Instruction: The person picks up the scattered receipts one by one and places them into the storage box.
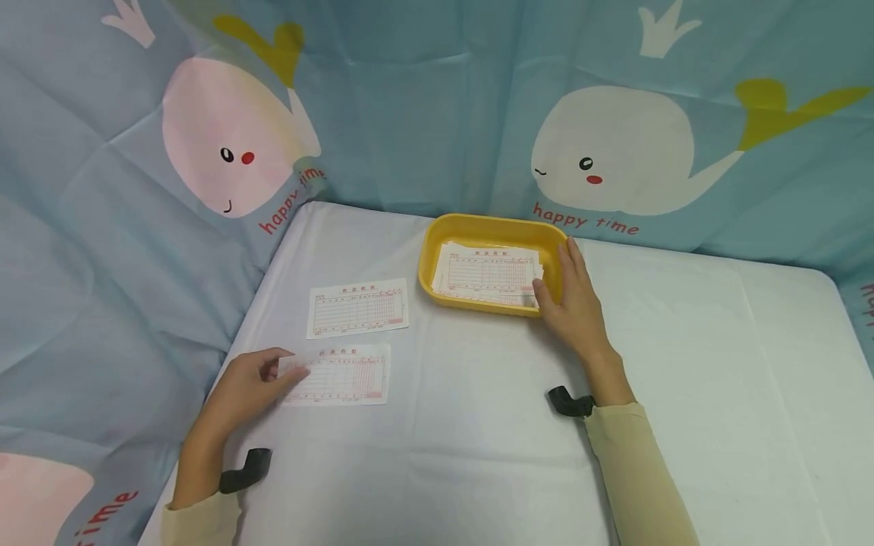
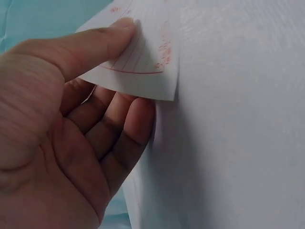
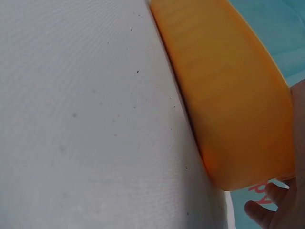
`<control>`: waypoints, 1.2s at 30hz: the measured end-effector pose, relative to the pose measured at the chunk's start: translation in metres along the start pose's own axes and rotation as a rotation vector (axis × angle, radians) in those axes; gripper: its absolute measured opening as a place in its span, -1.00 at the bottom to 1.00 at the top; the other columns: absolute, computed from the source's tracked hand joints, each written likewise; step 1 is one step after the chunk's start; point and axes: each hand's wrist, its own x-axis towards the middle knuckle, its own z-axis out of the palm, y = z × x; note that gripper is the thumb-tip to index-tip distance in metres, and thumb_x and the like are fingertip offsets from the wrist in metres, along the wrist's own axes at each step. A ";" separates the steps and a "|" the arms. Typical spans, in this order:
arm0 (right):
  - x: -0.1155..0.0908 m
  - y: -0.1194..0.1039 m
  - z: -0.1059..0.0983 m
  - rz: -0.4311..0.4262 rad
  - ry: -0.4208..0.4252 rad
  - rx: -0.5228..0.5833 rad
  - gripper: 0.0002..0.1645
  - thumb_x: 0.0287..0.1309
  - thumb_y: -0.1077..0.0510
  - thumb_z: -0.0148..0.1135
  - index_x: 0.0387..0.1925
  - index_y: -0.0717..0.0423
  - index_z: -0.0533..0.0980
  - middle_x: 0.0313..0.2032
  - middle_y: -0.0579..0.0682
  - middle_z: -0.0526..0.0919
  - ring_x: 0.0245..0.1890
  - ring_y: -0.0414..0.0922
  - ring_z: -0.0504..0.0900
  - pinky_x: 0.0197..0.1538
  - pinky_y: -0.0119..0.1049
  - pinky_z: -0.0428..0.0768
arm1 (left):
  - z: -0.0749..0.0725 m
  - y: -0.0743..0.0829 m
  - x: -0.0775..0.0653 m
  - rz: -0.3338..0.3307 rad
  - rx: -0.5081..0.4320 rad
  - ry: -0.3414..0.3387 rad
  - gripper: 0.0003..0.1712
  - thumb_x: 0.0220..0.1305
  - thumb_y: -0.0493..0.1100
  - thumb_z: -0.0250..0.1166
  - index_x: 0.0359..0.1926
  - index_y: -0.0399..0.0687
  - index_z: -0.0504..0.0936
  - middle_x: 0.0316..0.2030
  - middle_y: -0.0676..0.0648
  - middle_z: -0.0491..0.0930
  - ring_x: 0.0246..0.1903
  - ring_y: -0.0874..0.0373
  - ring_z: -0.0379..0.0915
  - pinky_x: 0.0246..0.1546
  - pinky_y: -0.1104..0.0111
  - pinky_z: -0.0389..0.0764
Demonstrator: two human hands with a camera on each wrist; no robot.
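Between thumb and fingers, my left hand (image 1: pixel 249 387) pinches the left end of a white receipt slip (image 1: pixel 348 375) printed with a red form. In the left wrist view the thumb (image 2: pixel 102 45) lies across its printed face and the slip's edge bends slightly. Just beyond it, a second receipt slip (image 1: pixel 358 309) lies flat on the table. A yellow plastic basket (image 1: pixel 478 305) holds a loose stack of similar slips (image 1: pixel 488 271). My right hand (image 1: pixel 576 303) grips the basket's right end, thumb over the near rim, fingers around the outer side; the right wrist view shows the hand only partly.
A white cloth (image 1: pixel 478 455) covers the table. Blue curtains (image 1: pixel 423 114) with whale prints hang along the back and left edges. Black wrist mounts (image 1: pixel 246 470) sit on both forearms.
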 end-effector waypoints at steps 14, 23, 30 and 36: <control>-0.001 -0.004 -0.002 0.003 0.001 -0.051 0.00 0.48 -0.13 0.11 0.68 0.24 -0.02 0.72 0.11 -0.07 0.70 0.21 0.05 0.65 0.26 0.15 | -0.003 -0.002 -0.008 -0.043 -0.028 -0.033 -0.55 0.35 0.11 0.47 -0.02 -0.20 0.76 -0.55 -0.01 0.45 -0.50 0.26 0.32 -0.53 0.41 0.31; 0.000 -0.002 -0.002 -0.038 0.020 -0.045 -0.02 0.46 -0.05 0.12 0.67 0.28 0.00 0.71 0.17 -0.03 0.71 0.18 0.02 0.69 0.19 0.09 | -0.001 -0.007 -0.010 -0.048 -0.029 -0.014 -0.55 0.36 0.09 0.47 -0.09 -0.25 0.74 -0.55 -0.02 0.47 -0.51 0.26 0.31 -0.56 0.40 0.30; -0.002 0.000 -0.001 -0.008 -0.021 -0.027 0.04 0.43 -0.07 0.14 0.70 0.20 -0.08 0.73 0.11 -0.12 0.73 0.14 -0.04 0.70 0.20 0.08 | 0.001 -0.009 -0.010 -0.031 -0.022 -0.005 -0.60 0.37 0.07 0.46 -0.28 -0.22 0.66 -0.60 0.03 0.39 -0.56 0.27 0.26 -0.58 0.41 0.26; -0.001 0.000 -0.001 -0.012 -0.006 -0.016 0.05 0.42 -0.09 0.16 0.70 0.19 -0.08 0.73 0.09 -0.12 0.73 0.11 -0.05 0.70 0.19 0.08 | 0.000 -0.010 -0.008 -0.026 -0.025 0.006 -0.58 0.36 0.08 0.47 -0.25 -0.23 0.68 -0.60 0.04 0.44 -0.56 0.28 0.28 -0.58 0.41 0.27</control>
